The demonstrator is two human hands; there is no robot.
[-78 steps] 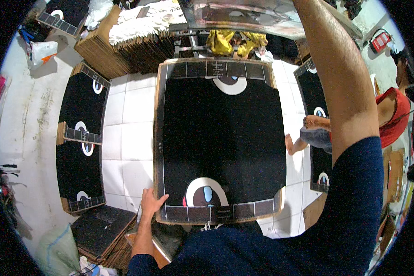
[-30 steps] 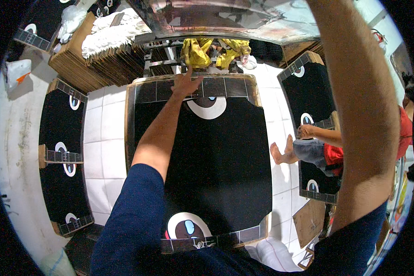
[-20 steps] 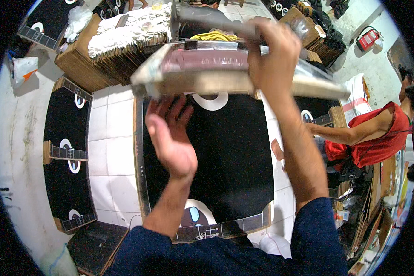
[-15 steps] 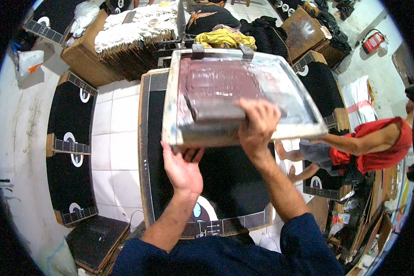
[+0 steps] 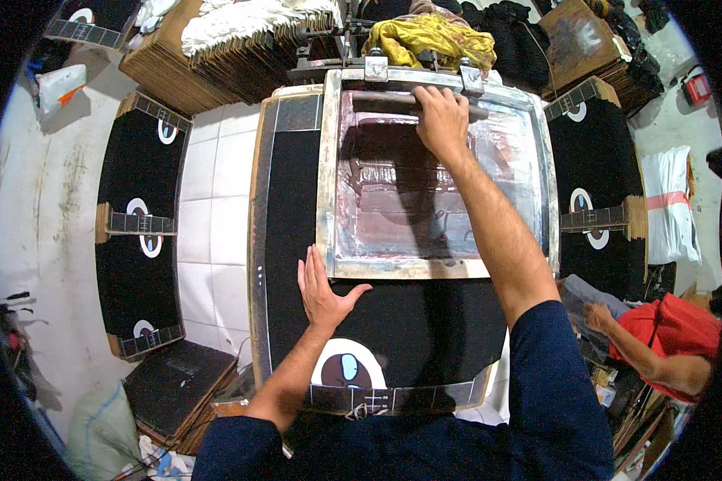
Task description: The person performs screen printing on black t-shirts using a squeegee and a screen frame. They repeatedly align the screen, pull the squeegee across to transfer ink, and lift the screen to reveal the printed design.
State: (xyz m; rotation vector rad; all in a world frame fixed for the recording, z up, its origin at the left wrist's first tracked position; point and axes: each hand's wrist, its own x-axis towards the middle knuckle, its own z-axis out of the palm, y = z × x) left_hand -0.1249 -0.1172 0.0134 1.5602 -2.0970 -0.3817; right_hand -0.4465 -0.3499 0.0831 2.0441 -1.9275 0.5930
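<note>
A screen-printing frame (image 5: 409, 268) lies flat over the upper part of the black printing board (image 5: 293, 200), fixed at the far side by metal clamps (image 5: 375, 70). Dark maroon ink (image 5: 373, 176) covers much of its mesh. My right hand (image 5: 444, 120) grips a dark squeegee (image 5: 377, 100) at the far inner edge of the frame, its shadow falling across the ink. My left hand (image 5: 325, 297) is open, fingertips at the frame's near left corner and thumb spread along its near edge. An eye print (image 5: 349, 361) shows on the board nearer me.
Side boards with eye prints stand left (image 5: 136, 168) and right (image 5: 598, 156). Yellow cloths (image 5: 429, 36), stacked cardboard with white pieces (image 5: 245, 32) and black bundles (image 5: 505, 48) are behind. A co-worker in red (image 5: 662, 337) bends at the lower right, near a white sack (image 5: 666, 204).
The frame has swung down flat onto the board. My right hand has moved the squeegee to its far edge. My left hand has turned over at the near corner. The co-worker has moved lower.
</note>
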